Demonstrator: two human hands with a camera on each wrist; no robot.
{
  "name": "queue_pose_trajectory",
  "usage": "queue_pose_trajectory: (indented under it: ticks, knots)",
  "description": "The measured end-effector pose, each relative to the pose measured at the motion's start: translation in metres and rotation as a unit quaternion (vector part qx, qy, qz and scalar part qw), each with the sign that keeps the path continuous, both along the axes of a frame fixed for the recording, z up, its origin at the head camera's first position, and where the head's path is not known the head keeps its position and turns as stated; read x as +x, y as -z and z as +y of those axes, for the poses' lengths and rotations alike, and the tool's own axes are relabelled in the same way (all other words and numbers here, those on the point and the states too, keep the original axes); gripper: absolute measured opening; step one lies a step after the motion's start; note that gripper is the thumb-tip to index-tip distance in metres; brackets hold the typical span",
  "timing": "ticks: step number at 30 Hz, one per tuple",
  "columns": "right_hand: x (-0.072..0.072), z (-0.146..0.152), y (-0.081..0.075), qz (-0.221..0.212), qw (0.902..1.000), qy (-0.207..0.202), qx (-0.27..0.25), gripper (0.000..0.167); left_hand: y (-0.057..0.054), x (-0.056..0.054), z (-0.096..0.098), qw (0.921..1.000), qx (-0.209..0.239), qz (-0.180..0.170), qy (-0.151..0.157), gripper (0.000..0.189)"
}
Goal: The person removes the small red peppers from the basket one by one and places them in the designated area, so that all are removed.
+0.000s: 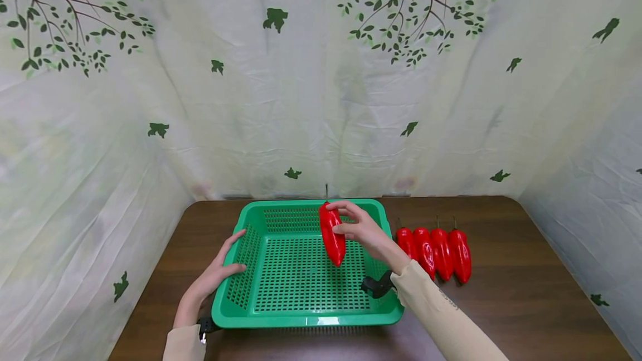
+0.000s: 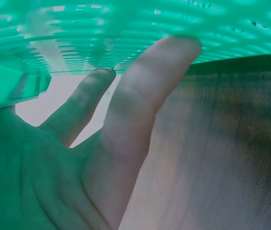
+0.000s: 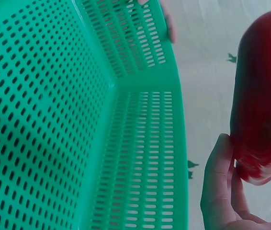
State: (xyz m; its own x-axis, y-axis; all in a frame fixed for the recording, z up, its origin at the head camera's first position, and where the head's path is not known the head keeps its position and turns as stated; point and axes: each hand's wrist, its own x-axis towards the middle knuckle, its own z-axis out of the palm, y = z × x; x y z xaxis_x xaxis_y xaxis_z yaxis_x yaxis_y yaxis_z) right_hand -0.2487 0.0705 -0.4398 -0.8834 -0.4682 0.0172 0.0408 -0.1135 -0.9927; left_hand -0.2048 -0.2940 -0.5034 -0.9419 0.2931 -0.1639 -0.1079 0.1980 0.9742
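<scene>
A green plastic basket (image 1: 311,321) with slotted walls and floor stands on the table. My left hand (image 1: 213,277) holds its left side, with fingertips showing over the rim. Outside the slotted wall, other fingers (image 2: 135,96) of that hand reach up against it in the left wrist view. Above the right part of the basket, my right hand (image 1: 363,233) grips a glossy red pepper (image 1: 331,238) between thumb and fingers. The pepper's stem points away and its tip hangs towards me. In the right wrist view the pepper (image 3: 262,91) is apart from the basket wall.
Right of the basket, several more red peppers (image 1: 460,255) lie side by side on the brown wooden table (image 1: 521,283), partly behind my right forearm. A pale curtain (image 1: 326,99) with leaf prints hangs at the back and sides.
</scene>
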Motion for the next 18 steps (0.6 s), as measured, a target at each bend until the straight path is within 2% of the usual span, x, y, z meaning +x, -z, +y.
queue_pose_trajectory:
  ticks: [18]
  knots:
    - [-0.003, 0.025, -0.001, -0.005, 0.9999, 0.007, -0.008, 0.046, 0.001, -0.001, -0.001, 0.9999, 0.011, 0.003, 0.01, 0.077]
